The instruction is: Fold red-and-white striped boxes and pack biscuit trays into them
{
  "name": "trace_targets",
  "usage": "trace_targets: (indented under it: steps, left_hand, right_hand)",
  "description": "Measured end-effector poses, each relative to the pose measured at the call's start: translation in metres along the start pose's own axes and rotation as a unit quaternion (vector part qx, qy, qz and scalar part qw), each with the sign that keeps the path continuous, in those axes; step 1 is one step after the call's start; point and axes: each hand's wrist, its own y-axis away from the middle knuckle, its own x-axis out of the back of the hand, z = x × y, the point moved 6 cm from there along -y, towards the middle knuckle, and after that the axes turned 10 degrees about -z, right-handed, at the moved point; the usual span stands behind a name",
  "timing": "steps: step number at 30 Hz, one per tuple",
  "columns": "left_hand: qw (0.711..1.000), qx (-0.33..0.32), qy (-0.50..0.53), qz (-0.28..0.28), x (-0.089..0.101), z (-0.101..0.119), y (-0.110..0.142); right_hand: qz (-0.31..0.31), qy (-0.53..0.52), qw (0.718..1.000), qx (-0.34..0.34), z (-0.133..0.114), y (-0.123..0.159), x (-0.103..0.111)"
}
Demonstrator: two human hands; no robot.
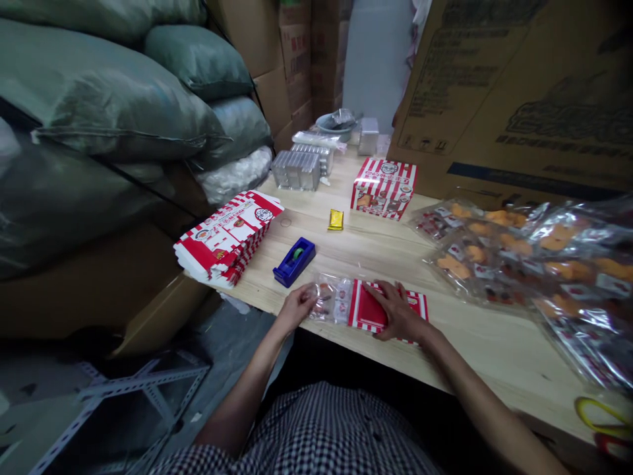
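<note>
At the table's front edge, a flat red box (364, 310) with striped red-and-white borders lies before me. My right hand (399, 311) rests on top of it with fingers spread. A clear plastic packet (326, 300) with small brownish pieces and printed labels sticks out from the box's left end. My left hand (297, 305) pinches the packet's left end, fingers closed. Just beyond, a blue tape dispenser (295, 264) with a green roll stands on the table. Farther back lies a small gold packet (335, 220).
Flat striped cartons (230, 231) are stacked at the left edge. An assembled striped box (384, 188) stands at the back. Bagged orange pieces (494, 251) pile up on the right, near yellow-handled scissors (601, 415). Clear plastic cases (297, 169) and a large cardboard carton (519, 99) stand behind.
</note>
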Motion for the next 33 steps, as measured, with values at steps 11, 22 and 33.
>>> trace_targets:
  steps: [11, 22, 33]
  left_hand:
    - [0.998, -0.021, -0.057, 0.014, -0.051, 0.004, -0.014]
    - [0.976, -0.074, -0.202, -0.019, -0.034, 0.045, -0.009]
    - [0.973, -0.078, -0.192, -0.099, -0.075, 0.041, -0.031]
  right_hand:
    - [0.008, 0.008, 1.0, -0.023, -0.004, 0.003, 0.004]
    - [0.013, -0.005, 1.0, -0.028, 0.002, 0.0, -0.005]
    - [0.032, -0.012, 0.999, -0.031, -0.012, -0.002, -0.001]
